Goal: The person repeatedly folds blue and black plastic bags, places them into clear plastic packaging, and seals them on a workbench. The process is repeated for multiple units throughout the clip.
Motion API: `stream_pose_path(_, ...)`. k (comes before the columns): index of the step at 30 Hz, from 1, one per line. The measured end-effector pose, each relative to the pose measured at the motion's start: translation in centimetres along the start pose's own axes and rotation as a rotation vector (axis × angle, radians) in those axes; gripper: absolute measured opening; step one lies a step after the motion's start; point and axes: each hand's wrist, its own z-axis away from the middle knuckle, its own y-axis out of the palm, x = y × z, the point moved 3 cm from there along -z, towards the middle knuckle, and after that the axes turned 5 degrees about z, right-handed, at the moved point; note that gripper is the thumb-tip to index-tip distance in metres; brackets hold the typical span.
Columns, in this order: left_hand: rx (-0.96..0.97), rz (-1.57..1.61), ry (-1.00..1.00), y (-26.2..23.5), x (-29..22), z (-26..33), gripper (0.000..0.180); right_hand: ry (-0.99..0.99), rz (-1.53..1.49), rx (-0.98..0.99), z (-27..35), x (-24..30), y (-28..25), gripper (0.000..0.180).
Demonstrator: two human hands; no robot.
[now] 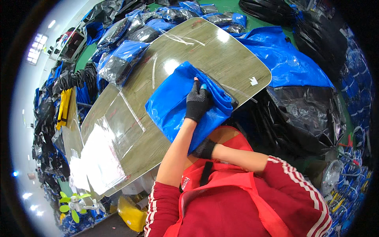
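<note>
A folded blue plastic sheet point(167, 104) with a black layer showing along its far right edge lies on the wood-patterned table, near its front edge. My left hand point(198, 102), in a black dotted glove with bare fingertips, rests on top of this bundle. Its fingers stretch forward over the folds. At the bundle's near corner, against my body, is my right hand point(204, 149) in a matching glove. The blue sheet hides most of its fingers, so their grip cannot be made out.
On the table point(221, 51), a stack of clear plastic bags point(98, 158) lies at the left. Packed blue-and-black bundles point(124, 59) line the far left edge. A large blue-and-black sheet point(284, 59) drapes at the right. A yellow bag point(132, 213) sits below the table.
</note>
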Motion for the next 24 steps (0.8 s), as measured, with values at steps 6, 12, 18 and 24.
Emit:
stream_pose_path(6,-0.336,0.577,-0.057,-3.1,-1.8,2.4,0.034,0.156,0.478,0.124,-1.8,0.4,-11.9,0.063)
stream_pose_path(12,-0.089,-0.706,0.418,-8.9,-4.0,0.0,0.048,-0.03,0.703,-0.279,-3.2,-5.7,-13.3,0.07)
stream_pose_path(18,0.202,-0.512,0.208,-5.9,2.3,-4.1,0.066,-0.148,0.69,-0.133,-0.6,-6.5,-12.1,0.083)
stream_pose_path(24,0.46,-0.131,0.225,-9.6,3.8,2.1,0.063,-0.445,0.697,-0.044,2.3,-2.8,-16.5,0.045)
